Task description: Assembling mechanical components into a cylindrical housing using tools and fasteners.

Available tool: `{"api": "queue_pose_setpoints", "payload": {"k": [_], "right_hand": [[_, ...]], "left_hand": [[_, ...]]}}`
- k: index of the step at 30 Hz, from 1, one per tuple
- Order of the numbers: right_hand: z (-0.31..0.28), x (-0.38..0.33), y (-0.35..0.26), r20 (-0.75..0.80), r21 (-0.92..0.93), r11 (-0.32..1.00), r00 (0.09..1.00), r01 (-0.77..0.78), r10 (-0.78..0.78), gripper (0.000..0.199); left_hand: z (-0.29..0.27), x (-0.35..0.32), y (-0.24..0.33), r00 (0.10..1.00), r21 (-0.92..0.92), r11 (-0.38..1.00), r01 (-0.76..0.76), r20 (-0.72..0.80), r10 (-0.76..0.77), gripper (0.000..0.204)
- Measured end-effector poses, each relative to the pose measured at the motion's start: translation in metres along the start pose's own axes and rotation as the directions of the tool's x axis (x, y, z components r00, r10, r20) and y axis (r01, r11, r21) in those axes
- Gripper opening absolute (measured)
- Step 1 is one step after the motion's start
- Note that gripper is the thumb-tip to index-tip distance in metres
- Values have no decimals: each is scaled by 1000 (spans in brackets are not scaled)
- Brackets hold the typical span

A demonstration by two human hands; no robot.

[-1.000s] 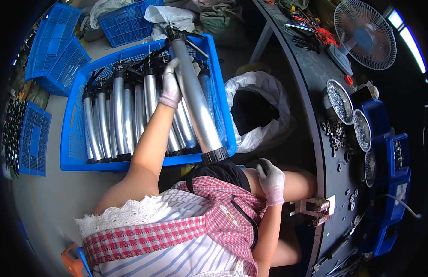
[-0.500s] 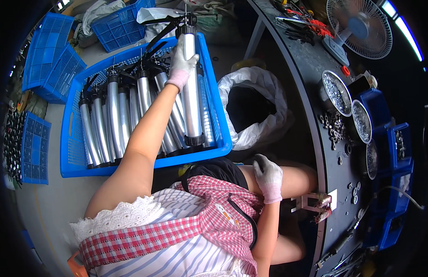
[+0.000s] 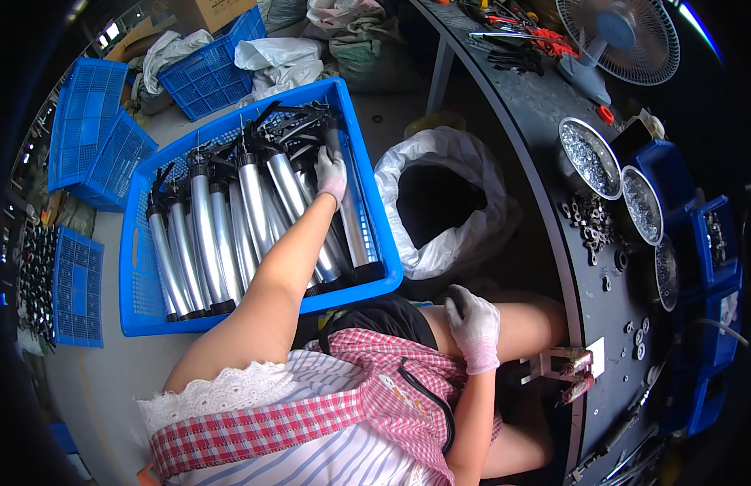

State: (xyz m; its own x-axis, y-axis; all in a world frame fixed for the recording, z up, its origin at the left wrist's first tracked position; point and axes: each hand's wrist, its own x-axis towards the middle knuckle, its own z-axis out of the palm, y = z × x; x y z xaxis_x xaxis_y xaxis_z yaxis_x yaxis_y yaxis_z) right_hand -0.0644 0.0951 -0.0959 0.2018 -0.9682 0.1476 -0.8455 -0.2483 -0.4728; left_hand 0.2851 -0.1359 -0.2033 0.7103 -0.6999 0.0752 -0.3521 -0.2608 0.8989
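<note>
My left hand, in a white glove with a pink cuff, is closed round the upper barrel of a grease gun at the right end of a blue plastic crate. This gun has a silver barrel and a dark end cap, and it stands tilted inside the crate. Several similar grease guns lean side by side to its left, their black heads and levers toward the far rim. Resting on my thigh, my gloved right hand holds nothing, its fingers loosely apart.
A white sack with a wide mouth stands right of the crate. Along the right runs a dark workbench with metal bowls, loose nuts, blue bins and a fan. Blue baskets stand at the far left.
My left hand has lowered the grease gun from above the crate into its right end. My right hand stays on my thigh. The view has shifted slightly.
</note>
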Motion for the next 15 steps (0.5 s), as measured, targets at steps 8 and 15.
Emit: {"api": "queue_pose_setpoints", "payload": {"k": [8,15], "right_hand": [[6,5,-1,9,1,1000,1000,-20,20,21],[-5,6,0,-88,85,996,996,-24,31,19]], "left_hand": [[-23,-12,33,934,104,942,-321,-131,333,67],[74,-53,211,235,-281,513,-811,646,726,35]]}}
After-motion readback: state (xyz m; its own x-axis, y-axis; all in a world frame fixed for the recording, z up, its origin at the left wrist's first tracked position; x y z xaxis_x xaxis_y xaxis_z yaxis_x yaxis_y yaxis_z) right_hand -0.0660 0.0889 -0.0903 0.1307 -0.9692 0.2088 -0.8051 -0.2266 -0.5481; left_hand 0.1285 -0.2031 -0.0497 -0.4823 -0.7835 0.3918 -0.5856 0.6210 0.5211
